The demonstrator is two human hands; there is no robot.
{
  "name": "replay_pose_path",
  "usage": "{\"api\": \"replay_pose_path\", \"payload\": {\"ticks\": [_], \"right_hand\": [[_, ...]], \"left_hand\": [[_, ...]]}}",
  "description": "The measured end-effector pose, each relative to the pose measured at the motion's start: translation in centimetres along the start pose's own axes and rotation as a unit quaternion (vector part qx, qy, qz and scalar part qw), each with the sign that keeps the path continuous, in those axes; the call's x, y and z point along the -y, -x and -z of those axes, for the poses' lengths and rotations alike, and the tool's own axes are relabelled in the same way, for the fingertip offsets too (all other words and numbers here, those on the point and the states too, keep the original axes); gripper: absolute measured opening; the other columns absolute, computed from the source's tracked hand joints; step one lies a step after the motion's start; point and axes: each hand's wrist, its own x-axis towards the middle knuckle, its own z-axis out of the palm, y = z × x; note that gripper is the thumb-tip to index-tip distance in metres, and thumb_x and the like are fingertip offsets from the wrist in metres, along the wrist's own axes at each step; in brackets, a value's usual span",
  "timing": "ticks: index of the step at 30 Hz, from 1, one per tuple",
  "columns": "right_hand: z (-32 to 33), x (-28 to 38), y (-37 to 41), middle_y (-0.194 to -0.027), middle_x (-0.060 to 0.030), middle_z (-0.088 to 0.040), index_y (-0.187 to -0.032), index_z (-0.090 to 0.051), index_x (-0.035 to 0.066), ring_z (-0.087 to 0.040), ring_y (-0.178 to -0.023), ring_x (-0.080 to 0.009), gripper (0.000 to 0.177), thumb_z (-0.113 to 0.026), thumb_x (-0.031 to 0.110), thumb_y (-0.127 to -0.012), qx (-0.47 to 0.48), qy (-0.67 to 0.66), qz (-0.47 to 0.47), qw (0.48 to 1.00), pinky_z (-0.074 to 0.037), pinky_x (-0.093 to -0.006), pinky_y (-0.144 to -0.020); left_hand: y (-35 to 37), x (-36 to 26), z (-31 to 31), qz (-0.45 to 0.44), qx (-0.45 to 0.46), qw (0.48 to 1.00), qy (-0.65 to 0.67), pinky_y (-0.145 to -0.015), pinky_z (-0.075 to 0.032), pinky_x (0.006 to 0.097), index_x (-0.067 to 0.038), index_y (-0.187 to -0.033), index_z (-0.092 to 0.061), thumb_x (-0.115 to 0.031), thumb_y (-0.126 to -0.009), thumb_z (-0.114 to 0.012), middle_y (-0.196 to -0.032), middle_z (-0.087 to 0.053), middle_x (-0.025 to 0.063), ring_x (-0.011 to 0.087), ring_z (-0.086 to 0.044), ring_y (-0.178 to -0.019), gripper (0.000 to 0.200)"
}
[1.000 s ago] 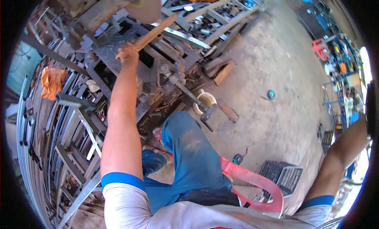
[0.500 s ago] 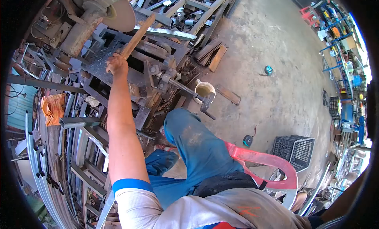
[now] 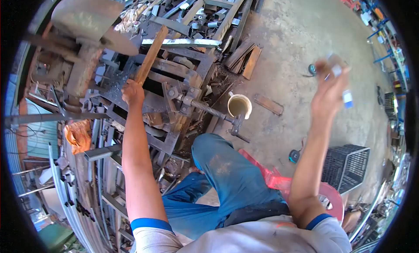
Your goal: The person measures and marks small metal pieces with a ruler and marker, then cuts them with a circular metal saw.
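My left hand (image 3: 132, 92) is closed around the lower end of a flat wooden strip (image 3: 152, 56). The strip slants up and away over the metal frame of a cut-off machine (image 3: 198, 63), below its large round disc (image 3: 120, 42). Raised over the floor at the right, my right hand (image 3: 329, 89) is smeared by motion. Its fingers are curled round a small white-and-blue object (image 3: 348, 99), whose exact kind I cannot make out. A threaded clamp screw with a crank handle (image 3: 209, 108) lies between my hands, near my knee.
A cream pail (image 3: 247, 103) stands beside the crank. Wood pieces (image 3: 268, 104) and a tape measure (image 3: 294, 155) lie on the concrete floor. A black crate (image 3: 347, 165) and a red plastic chair (image 3: 277, 182) are at the right. Metal lengths (image 3: 65, 196) crowd the left.
My right hand has come up into view with the small white-and-blue object. My left hand still grips the wooden strip. The view has shifted, so the scene sits lower and further right.
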Motion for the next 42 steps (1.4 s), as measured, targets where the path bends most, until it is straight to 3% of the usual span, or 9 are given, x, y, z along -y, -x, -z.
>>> {"api": "replay_pose_path", "payload": {"ticks": [2, 4, 11, 20, 25, 29, 32, 38, 42], "right_hand": [[5.2, -5.0, 3.8, -0.083, -0.0074, -0.065, -0.108, -0.063, -0.002, -0.065, -0.080, -0.0191, 0.044, -0.046, 0.039, -0.107, -0.049, 0.131, -0.115, 0.984, -0.052, -0.0342, -0.079], [7.2, -8.5, 5.7, -0.076, -0.0073, -0.065, -0.104, -0.064, -0.003, -0.065, -0.074, -0.0181, 0.044, -0.045, 0.036, -0.107, -0.054, 0.126, -0.144, 0.980, -0.051, -0.0329, -0.074], [6.4, -10.2, 6.7, -0.077, -0.0097, -0.067, -0.100, -0.064, -0.005, -0.062, -0.072, -0.0144, 0.038, -0.048, 0.029, -0.107, 0.058, 0.183, -0.158, 0.969, -0.050, -0.0303, -0.071], [6.3, -11.3, 7.1, -0.072, -0.0062, -0.067, -0.099, -0.066, -0.002, -0.059, -0.066, -0.0099, 0.030, -0.056, 0.026, -0.104, 0.079, 0.151, -0.220, 0.960, -0.043, -0.0256, -0.060], [6.5, -11.5, 6.7, -0.073, -0.0062, -0.067, -0.099, -0.066, -0.001, -0.061, -0.068, -0.0106, 0.030, -0.055, 0.026, -0.104, 0.055, 0.152, -0.223, 0.961, -0.044, -0.0263, -0.061], [6.3, -11.6, 7.0, -0.074, -0.0063, -0.066, -0.099, -0.066, -0.001, -0.062, -0.070, -0.0119, 0.029, -0.055, 0.026, -0.104, 0.057, 0.150, -0.217, 0.963, -0.047, -0.0275, -0.065], [6.0, -11.4, 7.4, -0.076, -0.0075, -0.065, -0.096, -0.065, -0.003, -0.061, -0.071, -0.0135, 0.031, -0.053, 0.025, -0.105, 0.074, 0.163, -0.216, 0.960, -0.048, -0.0290, -0.069], [5.6, -11.5, 8.4, -0.076, -0.0089, -0.064, -0.098, -0.065, -0.003, -0.059, -0.070, -0.0153, 0.035, -0.049, 0.027, -0.106, 0.095, 0.210, -0.194, 0.953, -0.047, -0.0311, -0.071], [4.7, -11.2, 9.3, -0.074, -0.0077, -0.063, -0.099, -0.064, -0.003, -0.058, -0.072, -0.0147, 0.033, -0.050, 0.026, -0.105, 0.109, 0.217, -0.196, 0.950, -0.045, -0.0309, -0.071]], "left_hand": [[-0.1, 0.3, 0.0, -0.018, 0.003, 1.000, -0.006, -0.074, -0.060, 0.0513, 0.000, -0.114, -0.053, -0.047, -0.093, -0.064, -0.110, -0.065, 0.0228, 0.0379, -0.067, -0.102, 0.052], [0.1, -0.2, 1.3, -0.019, 0.036, 0.999, -0.010, -0.082, -0.059, 0.0461, 0.002, -0.116, -0.051, -0.049, -0.093, -0.063, -0.111, -0.065, 0.0248, 0.0388, -0.067, -0.102, 0.057], [-0.2, 0.1, 1.3, -0.016, 0.066, 0.998, -0.018, -0.090, -0.052, 0.0536, 0.003, -0.116, -0.051, -0.053, -0.096, -0.056, -0.113, -0.065, 0.0295, 0.0459, -0.065, -0.105, 0.060], [-0.6, 0.7, -0.8, -0.013, 0.041, 0.999, -0.033, -0.089, -0.051, 0.0543, 0.006, -0.115, -0.052, -0.056, -0.095, -0.056, -0.111, -0.064, 0.0311, 0.0479, -0.063, -0.104, 0.064], [-0.4, 0.0, 0.3, 0.023, 0.075, 0.996, -0.030, -0.091, -0.049, 0.0567, 0.006, -0.120, -0.051, -0.059, -0.095, -0.054, -0.115, -0.063, 0.0334, 0.0486, -0.062, -0.106, 0.070], [-1.1, 1.7, -1.6, 0.007, 0.032, 0.999, -0.010, -0.091, -0.048, 0.0569, 0.005, -0.119, -0.051, -0.060, -0.094, -0.054, -0.117, -0.062, 0.0336, 0.0481, -0.062, -0.107, 0.070], [-0.4, 0.3, -0.4, 0.045, 0.071, 0.996, 0.020, -0.092, -0.048, 0.0565, 0.004, -0.120, -0.049, -0.060, -0.094, -0.054, -0.118, -0.062, 0.0337, 0.0480, -0.062, -0.108, 0.070], [-0.3, 0.2, -0.4, 0.064, 0.060, 0.994, 0.067, -0.092, -0.049, 0.0545, 0.005, -0.122, -0.048, -0.056, -0.095, -0.056, -0.111, -0.066, 0.0328, 0.0487, -0.064, -0.107, 0.067], [0.5, -1.1, 2.6, 0.117, 0.109, 0.983, 0.094, -0.097, -0.049, 0.0530, 0.004, -0.125, -0.049, -0.050, -0.093, -0.063, -0.120, -0.065, 0.0284, 0.0439, -0.063, -0.114, 0.065]]}}
